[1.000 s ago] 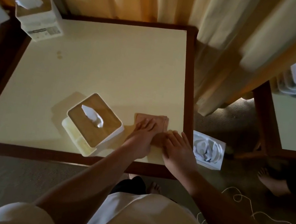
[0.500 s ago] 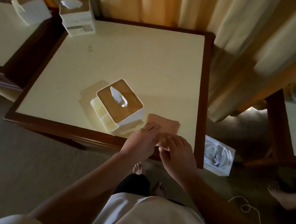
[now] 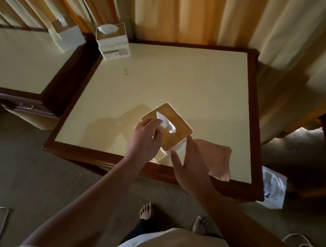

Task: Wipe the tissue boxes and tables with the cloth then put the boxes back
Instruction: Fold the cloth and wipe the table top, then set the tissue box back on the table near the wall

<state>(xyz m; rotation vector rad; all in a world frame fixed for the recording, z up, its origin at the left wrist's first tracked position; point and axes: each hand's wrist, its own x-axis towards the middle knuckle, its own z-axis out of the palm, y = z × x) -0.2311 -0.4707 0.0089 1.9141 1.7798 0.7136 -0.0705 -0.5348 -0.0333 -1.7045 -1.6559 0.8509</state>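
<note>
Tissue box (image 3: pixel 177 139) between both hands (image 3: pixel 144 141) (image 3: pixel 190 168)

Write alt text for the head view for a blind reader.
The left hand grips a tissue box by its wooden lid near the front edge of the table, the right hand flat against its side. A cloth lies beside it on the right; a second box stands at the far left corner.

Dim, warm-toned room, daylight glowing through the curtains (image 3: pixel 172 10) at the far side, pale sheen on the table (image 3: pixel 194 82), soft shadow left of the tissue box (image 3: pixel 184 127), dark floor (image 3: pixel 27 167), wide-angle bending at the edges, slight overall softness
</note>
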